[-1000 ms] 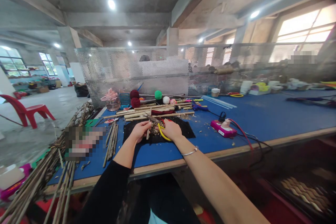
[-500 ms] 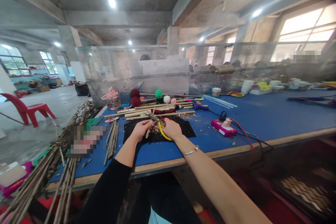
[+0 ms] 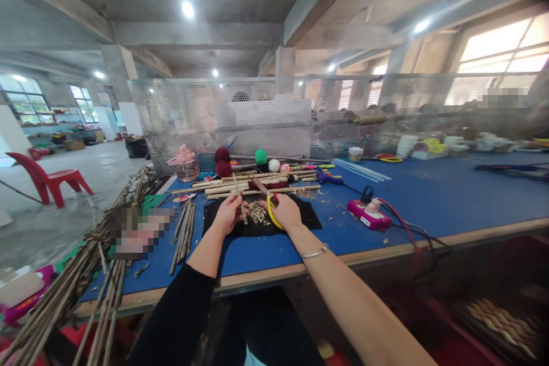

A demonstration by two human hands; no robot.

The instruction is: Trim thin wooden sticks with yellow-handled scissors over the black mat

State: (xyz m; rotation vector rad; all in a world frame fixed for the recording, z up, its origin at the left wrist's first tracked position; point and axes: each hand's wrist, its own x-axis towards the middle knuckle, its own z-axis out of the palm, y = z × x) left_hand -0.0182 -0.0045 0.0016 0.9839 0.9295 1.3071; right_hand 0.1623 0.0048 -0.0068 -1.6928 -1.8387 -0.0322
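My left hand (image 3: 228, 213) is closed on a thin wooden stick (image 3: 241, 203) that stands nearly upright over a black cloth (image 3: 309, 215). My right hand (image 3: 286, 213) grips a pair of cutters with yellow handles (image 3: 270, 210), its blades pointing up-left toward the stick. A small pile of wood chips (image 3: 258, 213) lies on the cloth between my hands. Both hands work above the blue table (image 3: 429, 194).
Long bamboo sticks (image 3: 261, 180) lie behind the cloth, with yarn balls (image 3: 223, 168) and a pink jar (image 3: 185, 165) beyond. A bundle of short sticks (image 3: 183, 229) lies at left, long twigs (image 3: 77, 280) over the table's left edge. A pink device with cables (image 3: 368, 214) sits at right. A perforated metal screen (image 3: 223, 114) stands behind.
My left hand has lifted the stick more upright and apart from the cutters. The chip pile now shows between my hands.
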